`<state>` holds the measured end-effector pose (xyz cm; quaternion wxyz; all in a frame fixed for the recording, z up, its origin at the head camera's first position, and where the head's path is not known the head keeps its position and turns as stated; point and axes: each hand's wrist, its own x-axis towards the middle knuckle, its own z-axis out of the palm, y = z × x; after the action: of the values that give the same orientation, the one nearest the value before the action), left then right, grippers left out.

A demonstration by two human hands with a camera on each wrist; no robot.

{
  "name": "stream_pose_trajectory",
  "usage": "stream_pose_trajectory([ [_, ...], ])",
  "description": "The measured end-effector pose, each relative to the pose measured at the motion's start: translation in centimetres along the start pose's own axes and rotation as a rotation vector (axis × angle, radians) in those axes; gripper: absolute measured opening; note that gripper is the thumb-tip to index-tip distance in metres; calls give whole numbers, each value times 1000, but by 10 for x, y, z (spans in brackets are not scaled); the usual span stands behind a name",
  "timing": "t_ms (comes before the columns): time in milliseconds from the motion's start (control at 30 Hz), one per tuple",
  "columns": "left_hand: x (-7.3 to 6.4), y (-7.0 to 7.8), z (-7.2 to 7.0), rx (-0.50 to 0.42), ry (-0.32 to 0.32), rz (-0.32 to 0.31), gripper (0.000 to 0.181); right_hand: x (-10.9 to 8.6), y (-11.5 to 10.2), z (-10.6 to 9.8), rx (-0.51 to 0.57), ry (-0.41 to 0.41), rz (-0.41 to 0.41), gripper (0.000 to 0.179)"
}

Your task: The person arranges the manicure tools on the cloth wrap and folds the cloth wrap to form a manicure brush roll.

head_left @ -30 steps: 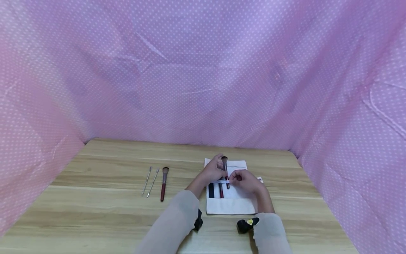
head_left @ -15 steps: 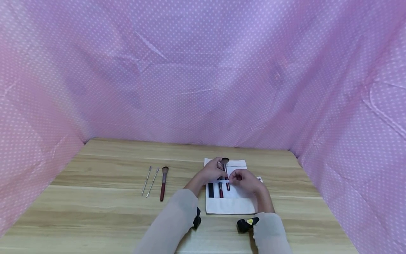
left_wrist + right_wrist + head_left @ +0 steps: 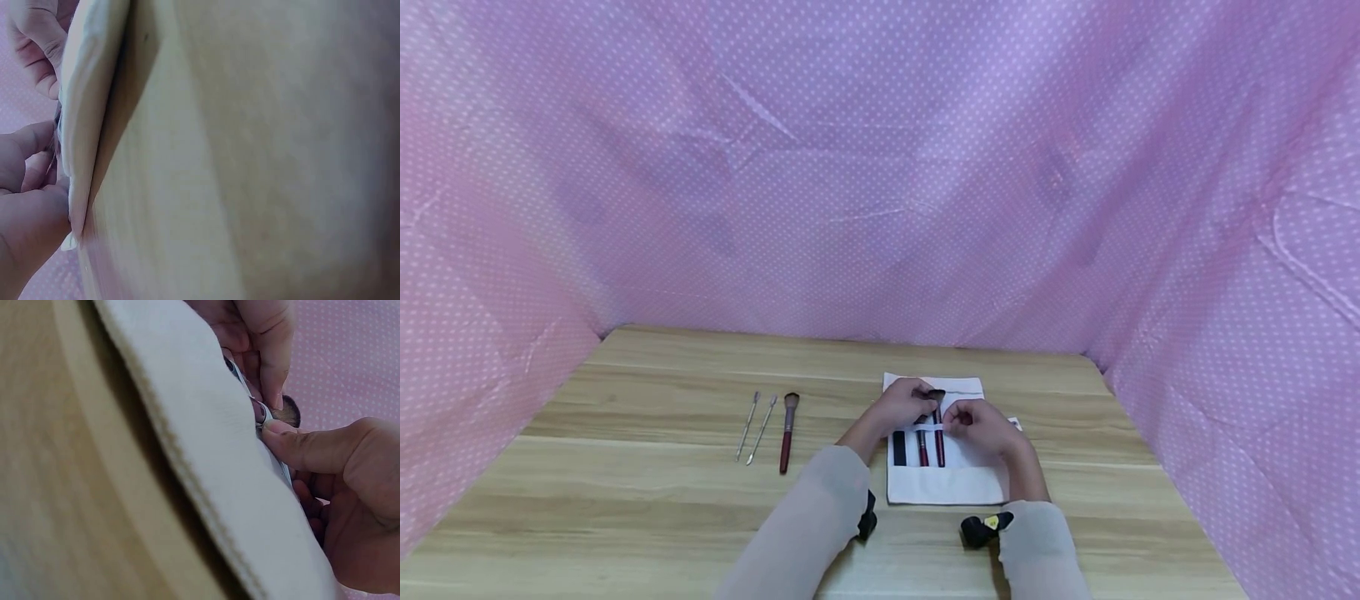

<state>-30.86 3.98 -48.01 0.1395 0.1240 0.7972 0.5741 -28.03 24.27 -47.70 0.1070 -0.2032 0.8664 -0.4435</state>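
Note:
A white cloth brush roll (image 3: 947, 487) lies unfolded on the table. My left hand (image 3: 901, 407) pinches a makeup brush (image 3: 940, 450) near its dark bristles; its red handle passes under a white elastic strap (image 3: 929, 427) and points toward me. To its left another red-handled brush (image 3: 922, 452) sits under the same strap, its upper part covered by my left hand. My right hand (image 3: 981, 427) pinches the strap beside the held brush. In the right wrist view, the right thumb presses at the strap edge, and brown bristles (image 3: 288, 412) show behind it.
Left of the roll lie a third makeup brush (image 3: 787, 433) and two thin metal tools (image 3: 762, 430). A black strip (image 3: 899, 448) is on the roll's left side. Pink dotted cloth (image 3: 880, 208) hangs behind and beside the wooden table (image 3: 662, 500).
My left hand has drawn the brush down toward me, so its handle end now sits lower, near the roll's bottom fold. The right hand has stayed at the strap.

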Motion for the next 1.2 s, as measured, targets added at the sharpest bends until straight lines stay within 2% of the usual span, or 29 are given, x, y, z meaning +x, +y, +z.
stream_pose_trajectory([
  [233, 0, -1, 0, 46, -6, 6, 17, 0, -2, 0, -30, 2, 31, 11],
  [433, 1, 0, -1, 43, -32, 29, 13, -1, -2, -1, -37, -4, 15, 10],
  [667, -1, 1, -1, 46, -43, 12, 12, -2, -1, -1, -50, -8, -12, 9],
  [900, -1, 0, -2, 62, -47, -1, 16, -2, -2, 0, -61, 8, 21, 11],
  [1200, -1, 0, -3, 81, -48, 2, 19, -1, -4, 0, -80, 11, 11, 11],
])
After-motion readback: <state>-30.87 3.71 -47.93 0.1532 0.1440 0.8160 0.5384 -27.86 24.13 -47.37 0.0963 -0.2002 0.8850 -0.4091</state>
